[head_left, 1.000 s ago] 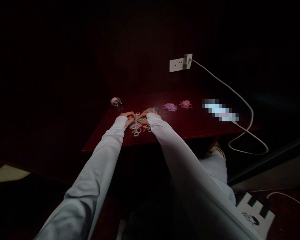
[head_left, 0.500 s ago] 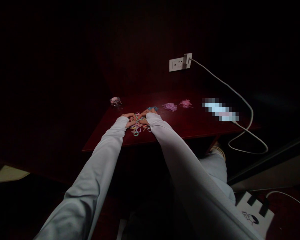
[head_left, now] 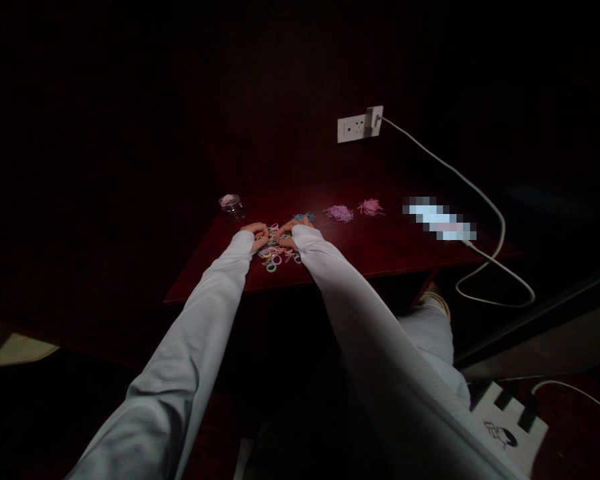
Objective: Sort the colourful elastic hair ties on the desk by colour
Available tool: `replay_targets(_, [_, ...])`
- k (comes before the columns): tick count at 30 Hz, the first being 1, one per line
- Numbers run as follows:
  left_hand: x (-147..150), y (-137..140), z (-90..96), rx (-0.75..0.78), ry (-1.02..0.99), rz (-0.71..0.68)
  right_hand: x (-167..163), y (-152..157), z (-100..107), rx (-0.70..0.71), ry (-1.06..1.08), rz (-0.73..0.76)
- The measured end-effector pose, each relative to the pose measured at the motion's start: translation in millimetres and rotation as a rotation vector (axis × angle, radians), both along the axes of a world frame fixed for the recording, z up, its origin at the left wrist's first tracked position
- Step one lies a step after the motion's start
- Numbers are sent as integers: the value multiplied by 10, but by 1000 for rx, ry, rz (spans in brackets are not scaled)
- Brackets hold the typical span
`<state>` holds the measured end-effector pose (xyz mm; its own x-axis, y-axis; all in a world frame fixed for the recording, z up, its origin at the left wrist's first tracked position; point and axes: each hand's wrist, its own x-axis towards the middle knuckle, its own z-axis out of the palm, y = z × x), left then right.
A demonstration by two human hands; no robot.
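Observation:
A loose pile of small coloured hair ties (head_left: 275, 255), in green, yellow, pink and lilac, lies near the front edge of the dark red table. My left hand (head_left: 257, 233) is at the pile's left side, its fingers curled in toward the thumb; whatever may be between them is too small to make out. From the right, my right hand (head_left: 291, 231) reaches into the pile with its index finger stretched and its thumb apart from it. Just behind that hand is a small blue heap (head_left: 307, 217), partly covered.
A clear jar (head_left: 231, 205) with something pale pink on it stands at the back left. Purple (head_left: 339, 213) and pink (head_left: 371, 207) heaps of thin strands lie to the right. A blurred-out bright device (head_left: 440, 219) has a white cable (head_left: 500, 220) running to the wall socket (head_left: 351, 129).
My left hand has pulled back slightly to the left, and its fingers have curled closer to the thumb. My right hand has hardly moved.

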<state>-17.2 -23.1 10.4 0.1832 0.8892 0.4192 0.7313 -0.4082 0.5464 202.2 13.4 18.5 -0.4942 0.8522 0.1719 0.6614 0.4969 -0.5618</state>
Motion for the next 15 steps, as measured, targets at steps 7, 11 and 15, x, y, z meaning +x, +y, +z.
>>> replay_targets(7, [-21, 46, -24, 105, 18, 6, 8, 23, -39, 19, 91, 50])
replay_targets(11, [-41, 63, -37, 148, 32, 8, 0, 25, -26, -13, 122, 42])
replay_targets(15, [-45, 67, -49, 165, 33, 16, -32, 64, -45, -25, 161, -4])
